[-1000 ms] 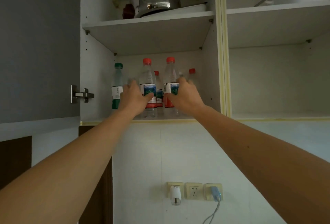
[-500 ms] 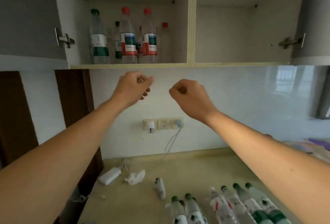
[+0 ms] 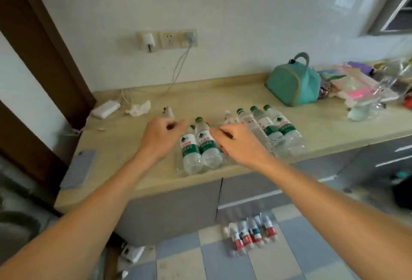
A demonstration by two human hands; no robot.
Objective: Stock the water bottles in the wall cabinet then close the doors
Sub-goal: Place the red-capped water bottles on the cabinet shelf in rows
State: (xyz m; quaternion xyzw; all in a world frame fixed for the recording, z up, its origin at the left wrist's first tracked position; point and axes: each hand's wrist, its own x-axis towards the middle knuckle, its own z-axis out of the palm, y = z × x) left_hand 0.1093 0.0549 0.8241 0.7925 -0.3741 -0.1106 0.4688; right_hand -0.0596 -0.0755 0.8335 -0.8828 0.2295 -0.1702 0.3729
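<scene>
Several green-capped water bottles lie on the beige countertop (image 3: pixel 124 143). A pair of them (image 3: pixel 199 146) lies between my hands, and another group (image 3: pixel 270 130) lies to the right. My left hand (image 3: pixel 161 137) hovers just left of the pair with fingers loosely curled, holding nothing. Hovering over the pair's right side, my right hand (image 3: pixel 236 141) has loosely curled fingers; whether it touches a bottle is unclear. Red-labelled bottles (image 3: pixel 250 235) stand on the floor below. The wall cabinet is out of view.
A teal bag (image 3: pixel 294 83) sits at the back right beside a clutter of plastic packets (image 3: pixel 365 88). A phone (image 3: pixel 79 168) lies near the counter's left front edge. A white charger (image 3: pixel 106 109), crumpled tissue (image 3: pixel 138 109) and wall sockets (image 3: pixel 167 40) are behind.
My hands let go of the bottles on the cabinet shelf and dropped to the counter. The view swung down from the cabinet to the countertop bottles.
</scene>
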